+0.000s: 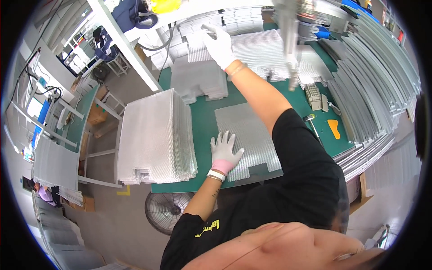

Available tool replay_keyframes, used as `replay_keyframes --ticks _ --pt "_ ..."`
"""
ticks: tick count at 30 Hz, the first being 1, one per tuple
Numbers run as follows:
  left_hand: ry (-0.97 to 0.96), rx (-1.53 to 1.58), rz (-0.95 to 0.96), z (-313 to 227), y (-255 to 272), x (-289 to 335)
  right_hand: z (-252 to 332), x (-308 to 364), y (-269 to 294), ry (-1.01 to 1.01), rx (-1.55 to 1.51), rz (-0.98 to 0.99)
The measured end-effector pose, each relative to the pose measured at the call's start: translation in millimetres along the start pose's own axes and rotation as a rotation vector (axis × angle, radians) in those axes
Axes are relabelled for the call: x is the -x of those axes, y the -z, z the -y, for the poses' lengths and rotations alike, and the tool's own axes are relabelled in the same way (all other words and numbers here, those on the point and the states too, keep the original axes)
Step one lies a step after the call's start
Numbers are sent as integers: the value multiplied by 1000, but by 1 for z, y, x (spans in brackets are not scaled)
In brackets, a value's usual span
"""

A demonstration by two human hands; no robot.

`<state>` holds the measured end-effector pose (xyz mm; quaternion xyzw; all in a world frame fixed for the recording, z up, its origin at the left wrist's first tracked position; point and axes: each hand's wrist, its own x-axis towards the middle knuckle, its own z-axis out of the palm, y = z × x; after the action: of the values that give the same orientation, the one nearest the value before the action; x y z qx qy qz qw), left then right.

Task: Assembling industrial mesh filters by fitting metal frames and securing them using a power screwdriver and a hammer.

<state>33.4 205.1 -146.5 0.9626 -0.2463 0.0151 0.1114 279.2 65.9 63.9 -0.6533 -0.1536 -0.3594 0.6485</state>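
Note:
My left hand, in a white glove with a pink cuff, lies flat with fingers spread on a grey perforated mesh sheet. This sheet rests on the green tabletop and has a rectangular notch in its near edge. My right hand, in a white glove, stretches far forward over the stacks at the back. Its fingers are extended and slightly bent, with nothing visible in them. Below and beside it are a lower stack of notched mesh sheets and a larger back stack.
A tall stack of mesh sheets stands at the left table edge. Long stacked panels line the right side. Nearby lie a hammer, an orange flat piece and grey blocks. A floor fan stands below.

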Motion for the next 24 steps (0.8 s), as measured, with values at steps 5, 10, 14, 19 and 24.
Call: replay_keyframes --ticks 5,10,14,19,24 --pt "-6 28 -47 6 -12 -2 27 35 79 60 -45 78" --pt "-66 629 -417 34 -23 12 71 126 161 -71 -233 47" --pt "-60 1813 -398 18 24 58 94 222 233 -251 108 133" --pt "116 1502 -332 -24 65 106 120 319 256 -396 53 216" --pt "271 567 -420 -38 40 96 121 334 246 -236 519 328"
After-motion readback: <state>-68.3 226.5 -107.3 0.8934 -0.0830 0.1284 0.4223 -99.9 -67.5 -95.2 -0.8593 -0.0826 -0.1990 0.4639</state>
